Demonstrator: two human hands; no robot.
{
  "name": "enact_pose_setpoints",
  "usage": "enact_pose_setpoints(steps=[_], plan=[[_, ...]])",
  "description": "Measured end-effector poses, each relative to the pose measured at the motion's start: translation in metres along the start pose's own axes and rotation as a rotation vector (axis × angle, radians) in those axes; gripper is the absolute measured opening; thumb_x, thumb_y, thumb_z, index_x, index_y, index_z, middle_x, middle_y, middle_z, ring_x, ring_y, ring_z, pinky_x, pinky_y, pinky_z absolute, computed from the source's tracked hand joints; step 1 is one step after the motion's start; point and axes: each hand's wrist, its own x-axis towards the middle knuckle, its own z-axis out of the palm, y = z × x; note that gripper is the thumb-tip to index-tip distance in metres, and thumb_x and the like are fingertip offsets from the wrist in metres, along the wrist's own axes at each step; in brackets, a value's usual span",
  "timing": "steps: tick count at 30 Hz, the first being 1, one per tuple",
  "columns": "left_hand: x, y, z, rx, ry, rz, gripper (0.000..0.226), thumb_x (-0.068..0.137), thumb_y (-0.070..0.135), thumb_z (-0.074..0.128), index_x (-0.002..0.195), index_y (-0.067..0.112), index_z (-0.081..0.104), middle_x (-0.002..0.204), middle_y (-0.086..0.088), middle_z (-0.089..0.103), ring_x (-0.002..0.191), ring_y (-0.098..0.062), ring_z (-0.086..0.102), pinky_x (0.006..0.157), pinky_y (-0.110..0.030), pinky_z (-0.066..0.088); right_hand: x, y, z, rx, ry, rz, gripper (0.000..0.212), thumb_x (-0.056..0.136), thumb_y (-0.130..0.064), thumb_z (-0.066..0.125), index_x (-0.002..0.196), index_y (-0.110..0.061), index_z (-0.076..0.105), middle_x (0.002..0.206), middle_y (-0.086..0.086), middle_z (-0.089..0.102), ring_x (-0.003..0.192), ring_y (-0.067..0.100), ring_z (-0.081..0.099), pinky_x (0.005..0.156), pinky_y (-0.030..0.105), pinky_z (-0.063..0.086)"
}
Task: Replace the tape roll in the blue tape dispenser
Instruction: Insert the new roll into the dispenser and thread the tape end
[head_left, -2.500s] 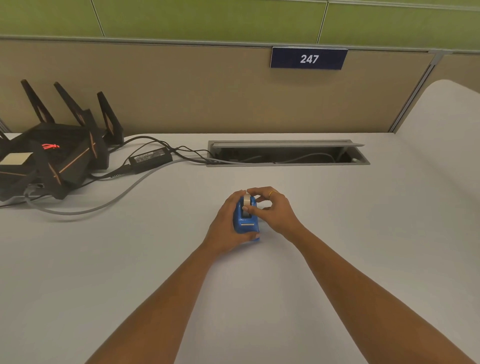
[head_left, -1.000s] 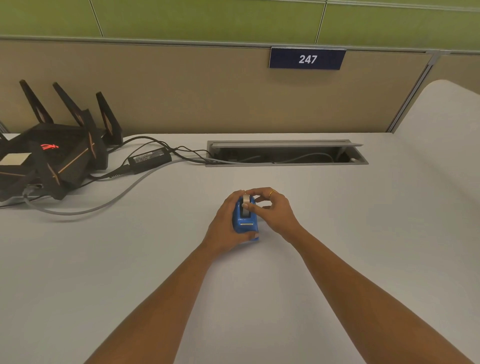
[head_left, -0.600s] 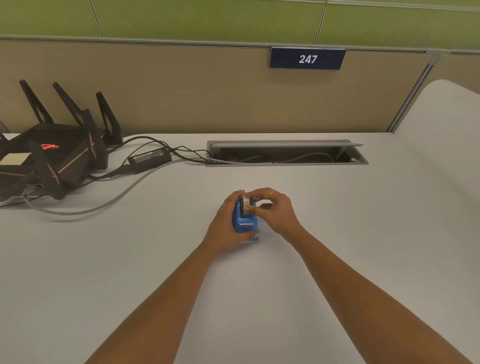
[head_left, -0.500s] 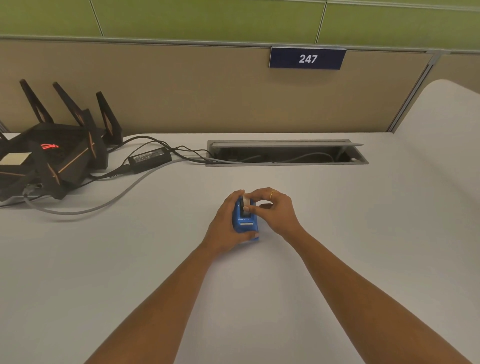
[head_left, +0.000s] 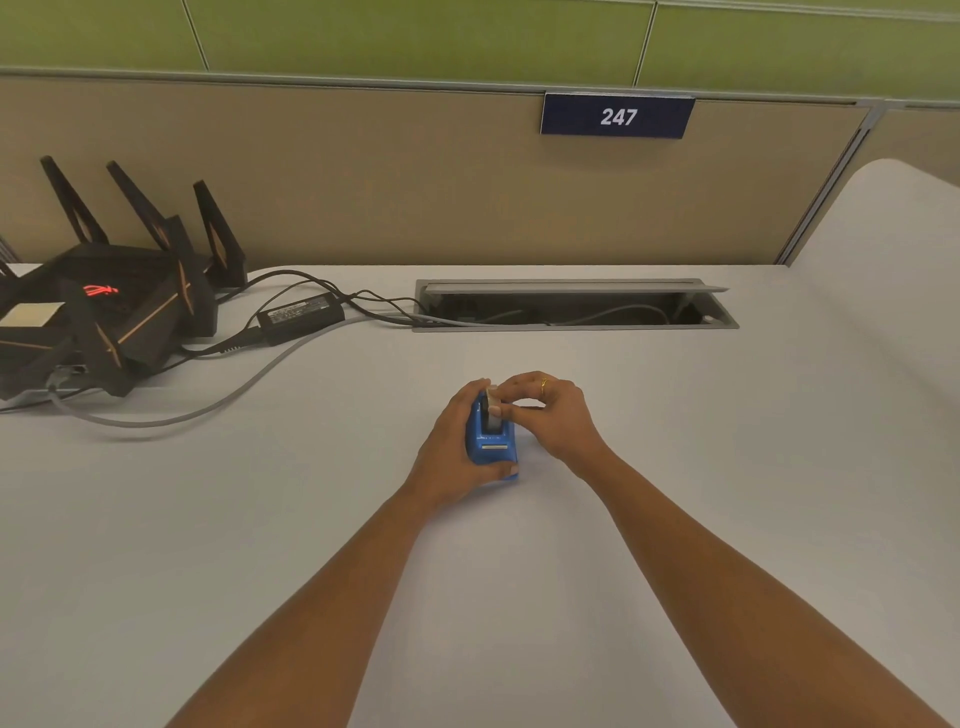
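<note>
- At the middle of the bench (head_left: 675, 519), the blue tape dispenser (head_left: 493, 449) stands on its base with its cutter end towards the person, and the tape roll (head_left: 490, 394) sits in the top of its cradle at the far end.
- The left grip (head_left: 449, 441) is wrapped round the dispenser's left side, thumb along the near bottom edge, holding the body down.
- The right grip (head_left: 553, 415) pinches the roll from the right, thumb on its near face and fingers curled over its top. A ring (head_left: 543, 384) shows on one finger.
- The step in hand looks like the swap at the cradle itself. Whether the roll is coming out or being seated cannot be told from this view, and no second roll is in sight.
- If it is coming out, the next move calls for a straight upward pull while the left grip keeps the body pinned. If it is going in, the core must drop squarely into its slots and the free end be led to the cutter.
- The roll is small and largely hidden by fingers, so its core and the tape end cannot be made out.
- Well apart at the far left stand a black router (head_left: 104, 312) with upright antennas, a power adapter (head_left: 301, 314) and a grey cable (head_left: 208, 405) that loops across the bench.
- An open cable hatch (head_left: 571, 288) lies behind the hands, below a number plate (head_left: 617, 115) on the partition.
- None of these is near enough to hinder the work; the likeliest trouble is the person's own fingers crowding the cradle.
</note>
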Motion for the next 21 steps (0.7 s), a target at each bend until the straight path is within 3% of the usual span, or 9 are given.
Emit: enact_pose_setpoints(steps=[10,21], plan=[[0.0004,-0.0002,-0.0005,0.012,0.000,-0.010,0.094,0.066,0.012,0.078,0.139,0.013,0.019,0.148,-0.007,0.028,0.133,-0.024,0.035,0.112,-0.042,0.033,0.0028,-0.0044,-0.0010,-0.035,-0.010,0.050,0.018,0.078,-0.014,0.069,0.095,-0.009,0.072,0.092,-0.003,0.062,0.079,-0.001,0.055,0.064,-0.008,0.036],[-0.0020,0.0051,-0.0001,0.000,-0.005,-0.014,0.089,0.070,0.006,0.074,0.139,0.008,0.018,0.149,-0.009,0.025,0.135,-0.024,0.031,0.112,-0.038,0.030,0.0048,-0.0058,0.0048,-0.029,0.085,0.067,0.017,0.081,-0.018,0.066,0.091,-0.005,0.069,0.089,0.005,0.067,0.069,0.000,0.057,0.058,-0.007,0.039]])
